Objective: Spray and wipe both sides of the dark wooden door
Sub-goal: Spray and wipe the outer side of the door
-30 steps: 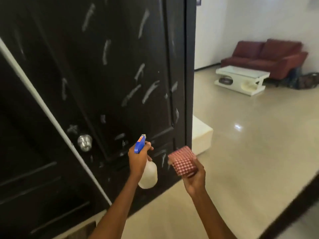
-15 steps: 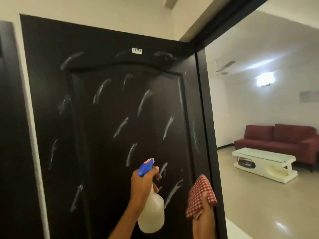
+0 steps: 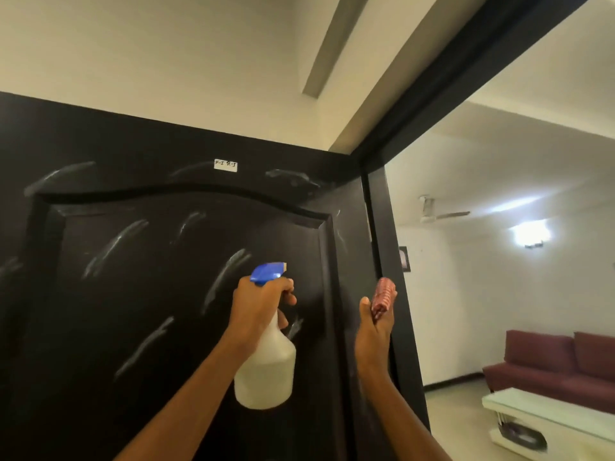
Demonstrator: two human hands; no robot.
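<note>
The left hand (image 3: 258,302) grips the neck of a white spray bottle (image 3: 266,371), fingers curled at the trigger under its blue nozzle (image 3: 269,272), which points at the dark wooden door (image 3: 159,294) just ahead. The right hand (image 3: 374,331), beside it near the door's edge, pinches a folded red checked cloth (image 3: 383,296). To spray well, aim at the pale smears (image 3: 114,246) above and left of the hands, mist evenly, then wipe each one through. A small white label (image 3: 225,165) sits high above. Right of the hands, the doorway opens onto a maroon sofa (image 3: 559,367) and white coffee table (image 3: 545,420).
</note>
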